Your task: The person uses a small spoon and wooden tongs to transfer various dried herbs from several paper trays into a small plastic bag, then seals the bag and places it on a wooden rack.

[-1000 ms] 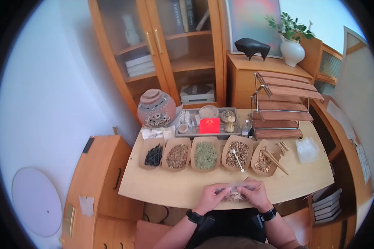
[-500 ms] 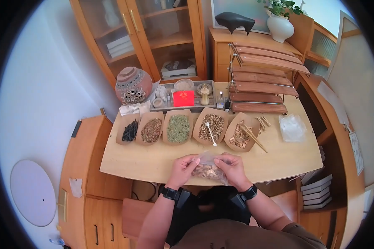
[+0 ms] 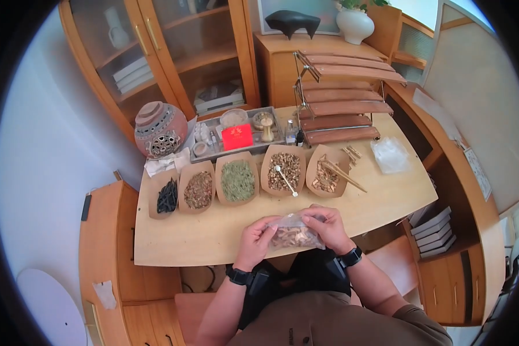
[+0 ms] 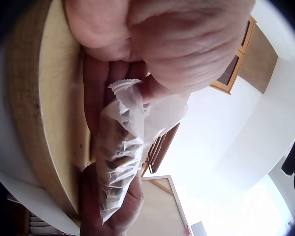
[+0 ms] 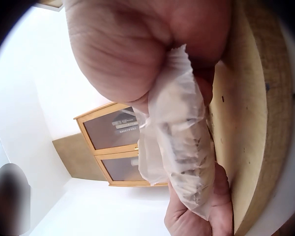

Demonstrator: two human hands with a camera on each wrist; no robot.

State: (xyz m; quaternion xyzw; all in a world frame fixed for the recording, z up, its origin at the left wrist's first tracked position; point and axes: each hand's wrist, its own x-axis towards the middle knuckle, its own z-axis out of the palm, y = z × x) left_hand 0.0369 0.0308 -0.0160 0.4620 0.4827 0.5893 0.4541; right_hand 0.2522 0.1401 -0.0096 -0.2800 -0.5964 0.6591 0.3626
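Note:
A see-through pouch with pale brown dried slices inside is held at the table's near edge, in front of the person. The left hand pinches its left side near the top between thumb and fingers, while the right hand pinches the right top corner likewise. From the left wrist, the pouch is seen edge-on, bulging, its serrated end sticking out beneath the palm. In the right wrist view the pouch hangs below the hand, and a loose upper flap of film shows beside it.
Paper trays cross the table: black strips, reddish bits, green herbs, brown pieces with a white stick, and slices with wooden tongs. Behind stand a pierced clay pot, a grey tray and a slatted rack; clear bags lie right.
Both hands still grip the pouch, whose filled lower part has come into fuller view below the fingers. The head view has shifted, so the table sits further left and higher.

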